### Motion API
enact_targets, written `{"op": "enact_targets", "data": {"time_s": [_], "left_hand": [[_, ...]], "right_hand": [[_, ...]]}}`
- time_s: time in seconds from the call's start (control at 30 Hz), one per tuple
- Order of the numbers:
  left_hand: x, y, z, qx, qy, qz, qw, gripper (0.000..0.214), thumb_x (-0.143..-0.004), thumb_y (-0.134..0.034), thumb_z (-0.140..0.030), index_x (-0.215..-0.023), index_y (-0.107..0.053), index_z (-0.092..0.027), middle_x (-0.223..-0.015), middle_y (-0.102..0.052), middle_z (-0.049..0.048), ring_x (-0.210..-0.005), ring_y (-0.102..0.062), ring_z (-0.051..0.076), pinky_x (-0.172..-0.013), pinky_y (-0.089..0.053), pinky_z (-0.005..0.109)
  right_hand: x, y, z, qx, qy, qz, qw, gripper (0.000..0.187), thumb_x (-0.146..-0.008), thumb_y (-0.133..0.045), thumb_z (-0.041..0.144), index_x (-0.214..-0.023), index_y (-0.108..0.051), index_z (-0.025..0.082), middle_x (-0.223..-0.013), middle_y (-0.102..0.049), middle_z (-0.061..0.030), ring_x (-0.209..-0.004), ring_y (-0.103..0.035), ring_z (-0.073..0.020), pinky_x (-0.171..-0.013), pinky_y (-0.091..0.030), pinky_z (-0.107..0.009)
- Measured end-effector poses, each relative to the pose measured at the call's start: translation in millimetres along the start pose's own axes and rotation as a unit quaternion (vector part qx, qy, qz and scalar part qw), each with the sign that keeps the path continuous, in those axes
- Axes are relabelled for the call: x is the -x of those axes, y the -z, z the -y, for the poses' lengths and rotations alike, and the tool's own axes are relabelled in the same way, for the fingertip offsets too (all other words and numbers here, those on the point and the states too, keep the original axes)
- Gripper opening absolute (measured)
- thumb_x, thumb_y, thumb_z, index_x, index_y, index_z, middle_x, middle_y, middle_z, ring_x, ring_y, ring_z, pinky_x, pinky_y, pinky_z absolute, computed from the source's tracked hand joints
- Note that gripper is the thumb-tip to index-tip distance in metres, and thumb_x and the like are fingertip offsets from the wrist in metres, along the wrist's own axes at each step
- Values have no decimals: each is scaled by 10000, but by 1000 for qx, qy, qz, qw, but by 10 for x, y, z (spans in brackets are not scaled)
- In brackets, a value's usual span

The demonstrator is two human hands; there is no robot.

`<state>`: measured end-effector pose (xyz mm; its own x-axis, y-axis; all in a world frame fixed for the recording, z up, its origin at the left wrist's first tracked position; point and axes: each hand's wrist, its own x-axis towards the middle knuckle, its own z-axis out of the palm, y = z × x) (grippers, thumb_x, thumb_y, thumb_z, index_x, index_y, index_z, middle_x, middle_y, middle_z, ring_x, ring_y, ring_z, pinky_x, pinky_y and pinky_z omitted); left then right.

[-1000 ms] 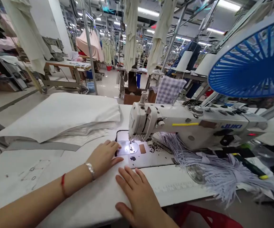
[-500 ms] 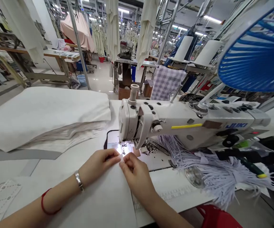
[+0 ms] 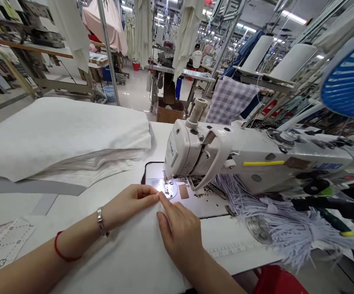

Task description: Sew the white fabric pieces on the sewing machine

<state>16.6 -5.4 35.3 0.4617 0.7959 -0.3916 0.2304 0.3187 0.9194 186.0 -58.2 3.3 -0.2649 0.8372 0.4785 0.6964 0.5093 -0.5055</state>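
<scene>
Garment workshop interior, view down a long aisle: polished pale tile floor [image 3: 134, 92] between sewing benches [image 3: 180, 71] on metal frames; wooden-topped bench [image 3: 32, 49] at left; steel upright pole [image 3: 108, 53]; cream garments [image 3: 142, 28] hanging overhead; pink-draped rack [image 3: 101, 20] in the distance; wicker basket [image 3: 170, 112] beneath a far bench; blue tub [image 3: 109, 94] on the floor; checked cloth [image 3: 230, 100] at right; long strip lights [image 3: 293, 17] across the ceiling.

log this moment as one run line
left hand: on white fabric | right hand: on white fabric | beside: Juki sewing machine
</scene>
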Motion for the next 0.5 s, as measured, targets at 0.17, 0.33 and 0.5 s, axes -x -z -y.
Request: {"op": "enact_targets", "data": {"time_s": [0.17, 0.33, 0.5], "left_hand": [[-28, 17, 18, -26, -10, -5, 1000, 371, -746, -618, -540, -787, -651, -172, -742, -656, 3, -686, -583, 152, -587, -448, 229], [-25, -12, 0, -75, -43, -41, 995, 369, -754, -588, -538, -739, -619, -171, -656, -568, -20, -618, -503, 127, -536, -391, 214], [-23, -13, 10, -119, -69, -70, 988, 339, -767, -572, -506, -686, -563, -177, -631, -499, -31, -600, -444, 118, -514, -356, 209]], "right_hand": [[-102, 53, -41, -236, -171, 35, 956, 328, -945, -390, 351, -1132, -618, 208, -716, -636, -11, -656, -590, -143, -608, -470, -260], [-183, 14, -44, -358, -263, 101, 890, 280, -856, -528, 328, -1097, -580, 194, -586, -546, 59, -513, -488, -97, -500, -397, -208], [-135, 12, 18, -336, -266, 63, 901, 190, -852, -527, 313, -984, -616, 210, -625, -599, 42, -586, -551, -113, -560, -444, -223]]}}
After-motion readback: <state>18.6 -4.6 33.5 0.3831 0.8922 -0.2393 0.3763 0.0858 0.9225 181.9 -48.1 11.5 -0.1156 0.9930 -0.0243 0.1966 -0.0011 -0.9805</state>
